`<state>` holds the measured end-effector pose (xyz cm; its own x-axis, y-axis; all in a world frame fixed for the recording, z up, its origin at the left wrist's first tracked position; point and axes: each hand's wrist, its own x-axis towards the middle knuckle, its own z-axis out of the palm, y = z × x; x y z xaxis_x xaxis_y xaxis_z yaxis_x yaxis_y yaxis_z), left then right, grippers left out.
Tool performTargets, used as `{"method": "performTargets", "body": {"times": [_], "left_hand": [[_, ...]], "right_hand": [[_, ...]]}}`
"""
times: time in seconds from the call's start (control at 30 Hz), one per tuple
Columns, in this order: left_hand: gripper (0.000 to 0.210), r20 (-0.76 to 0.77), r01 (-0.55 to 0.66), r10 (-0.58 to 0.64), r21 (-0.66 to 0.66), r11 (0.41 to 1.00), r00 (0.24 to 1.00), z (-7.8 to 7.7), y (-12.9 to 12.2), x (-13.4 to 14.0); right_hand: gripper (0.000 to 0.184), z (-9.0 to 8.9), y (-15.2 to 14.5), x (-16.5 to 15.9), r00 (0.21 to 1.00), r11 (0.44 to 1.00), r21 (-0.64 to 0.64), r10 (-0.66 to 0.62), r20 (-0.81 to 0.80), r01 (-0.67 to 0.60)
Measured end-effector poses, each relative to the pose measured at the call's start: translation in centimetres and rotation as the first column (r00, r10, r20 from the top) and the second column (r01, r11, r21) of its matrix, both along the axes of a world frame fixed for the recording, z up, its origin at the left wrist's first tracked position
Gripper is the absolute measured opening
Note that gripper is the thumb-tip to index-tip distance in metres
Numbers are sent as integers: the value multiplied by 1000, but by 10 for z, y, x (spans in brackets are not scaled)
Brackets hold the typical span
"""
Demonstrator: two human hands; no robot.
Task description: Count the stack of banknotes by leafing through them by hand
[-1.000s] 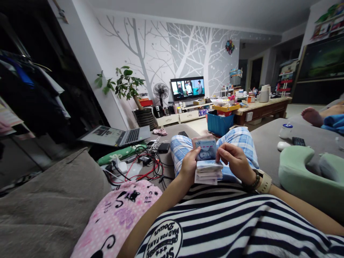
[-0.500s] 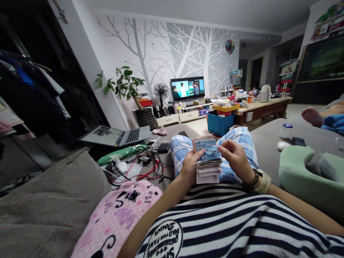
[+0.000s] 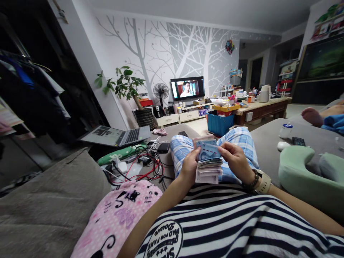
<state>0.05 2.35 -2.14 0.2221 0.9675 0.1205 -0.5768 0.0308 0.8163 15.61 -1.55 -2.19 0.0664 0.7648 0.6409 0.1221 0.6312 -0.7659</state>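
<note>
A folded stack of banknotes [image 3: 209, 165] is held over my lap, with blue notes on the upper part and pale note ends fanned below. My left hand [image 3: 189, 163] grips the stack from its left side, thumb near the top note's edge. With thumb and fingers closed together, my right hand [image 3: 234, 157] pinches the right edge of the top blue banknote [image 3: 208, 148]. Pinkish notes show behind the blue one. Blue plaid trousers [image 3: 238, 138] lie beneath both hands.
To the left are an open laptop [image 3: 134, 134], tangled cables [image 3: 156, 166] and a pink cushion [image 3: 126, 215]. At right lie a green neck pillow [image 3: 295, 168], a white mouse [image 3: 283, 146] and a lidded cup [image 3: 285, 130]. Another person's foot [image 3: 311, 116] rests farther right.
My left thumb has shifted left off the face of the blue note, so more of its print shows. The right hand stays at the note's right edge. The television picture differs.
</note>
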Motion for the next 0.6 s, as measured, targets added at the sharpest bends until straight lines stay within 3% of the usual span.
{"method": "performTargets", "body": {"times": [0.6], "left_hand": [[14, -125, -70, 82, 98, 993, 989, 11, -9, -4]], "right_hand": [[31, 4, -7, -1, 998, 999, 1, 55, 15, -55]]}}
